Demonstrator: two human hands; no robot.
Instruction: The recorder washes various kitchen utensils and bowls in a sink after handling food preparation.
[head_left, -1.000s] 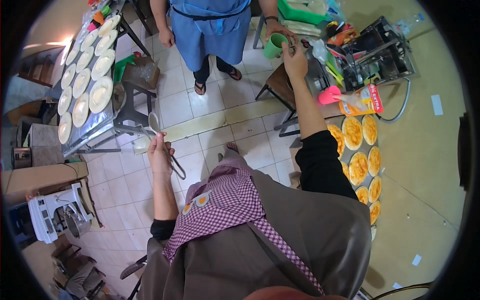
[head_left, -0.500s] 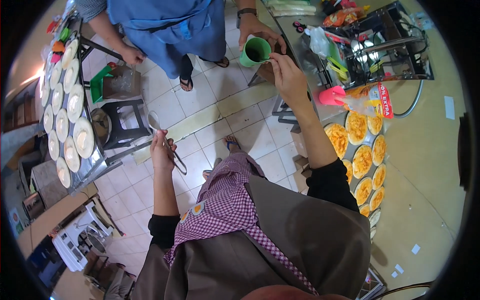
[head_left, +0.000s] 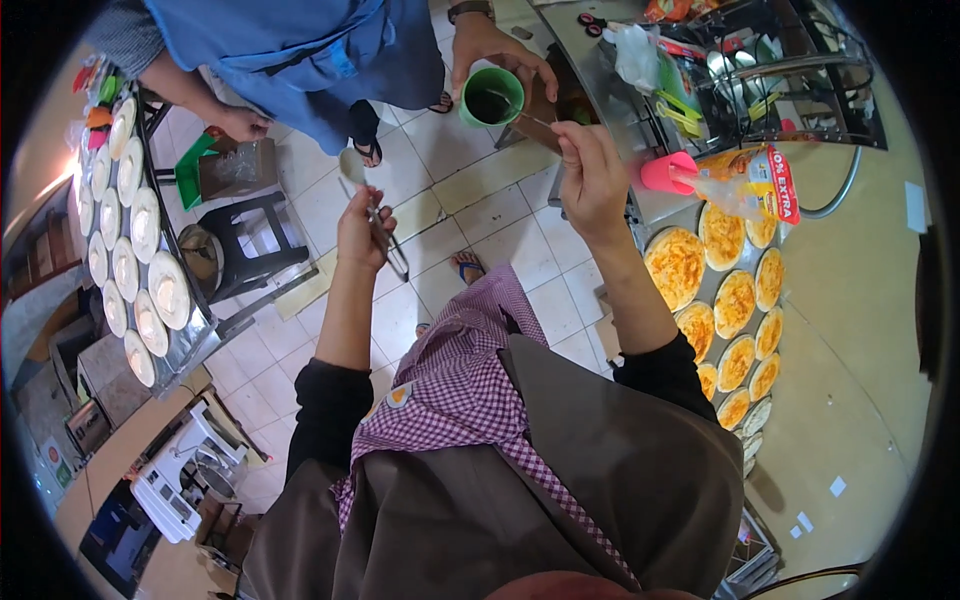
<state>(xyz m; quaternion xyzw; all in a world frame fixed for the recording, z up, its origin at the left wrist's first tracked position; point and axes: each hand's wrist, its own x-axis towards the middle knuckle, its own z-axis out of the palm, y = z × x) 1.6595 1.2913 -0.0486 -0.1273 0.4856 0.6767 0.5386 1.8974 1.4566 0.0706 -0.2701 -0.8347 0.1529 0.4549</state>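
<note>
My left hand (head_left: 362, 235) is closed around a spoon (head_left: 351, 167), its bowl pointing away from me. A narrow metal loop (head_left: 400, 262) sticks out below the same hand; whether it belongs to a second utensil I cannot tell. My right hand (head_left: 592, 175) pinches a thin metal handle (head_left: 540, 122) that reaches toward the rim of a green cup (head_left: 470, 105); its far end is hidden. The cup looks dark inside. A co-worker's hand (head_left: 490, 45) holds or steadies it, while that person's other hand (head_left: 243, 124) hangs by a blue apron.
Pale filled rounds (head_left: 144, 225) cover a tray table at the left. Orange-topped rounds (head_left: 736, 303) lie at the right, beside a pink cup (head_left: 665, 173) and an orange packet (head_left: 752, 185). A black stool (head_left: 258, 245) and a cardboard box (head_left: 240, 170) stand on the floor.
My left hand has moved right and away from me with the spoon. My right hand has drawn slightly back from the green cup, which has shifted a little left.
</note>
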